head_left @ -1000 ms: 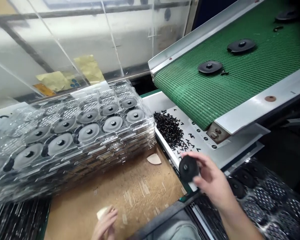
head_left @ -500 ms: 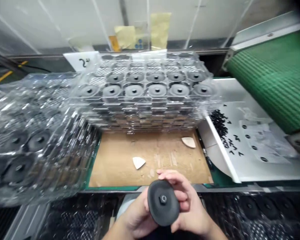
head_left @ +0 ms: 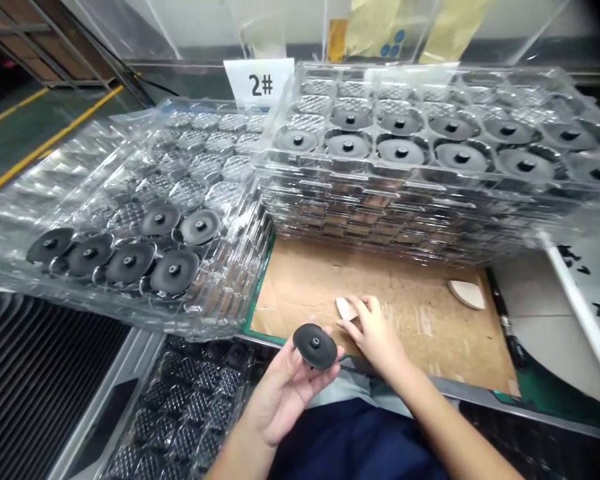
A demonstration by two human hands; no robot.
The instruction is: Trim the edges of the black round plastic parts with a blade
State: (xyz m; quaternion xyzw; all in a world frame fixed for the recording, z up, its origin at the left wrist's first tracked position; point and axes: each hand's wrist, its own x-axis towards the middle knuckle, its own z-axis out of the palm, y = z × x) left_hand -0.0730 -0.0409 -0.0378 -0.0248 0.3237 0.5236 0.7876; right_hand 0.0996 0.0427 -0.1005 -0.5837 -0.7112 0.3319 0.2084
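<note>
My left hand (head_left: 293,387) holds a black, rounded dish-like part (head_left: 315,345) from below, its small central post facing up. My right hand (head_left: 377,337) reaches over the cardboard sheet (head_left: 290,287), thumb and fingers closed about a small white wedge-shaped piece (head_left: 346,309). Whether that piece is lifted off the cardboard I cannot tell. A second white wedge-shaped piece (head_left: 467,294) lies farther right on the sheet. Similar black parts sit in the front pockets of the clear plastic tray on the left (head_left: 215,267) and the stacked clear trays at the back (head_left: 320,173).
A white card marked 2# (head_left: 259,81) stands behind the trays. To the right, a white-walled bin (head_left: 587,313) holds small black pieces. Below the bench edge, at lower left, is another pocketed tray (head_left: 190,407) beside a ribbed black surface (head_left: 40,373).
My view has turned left. My right hand has let go of the black part and moved to the nearer white piece; my left hand keeps the black part.
</note>
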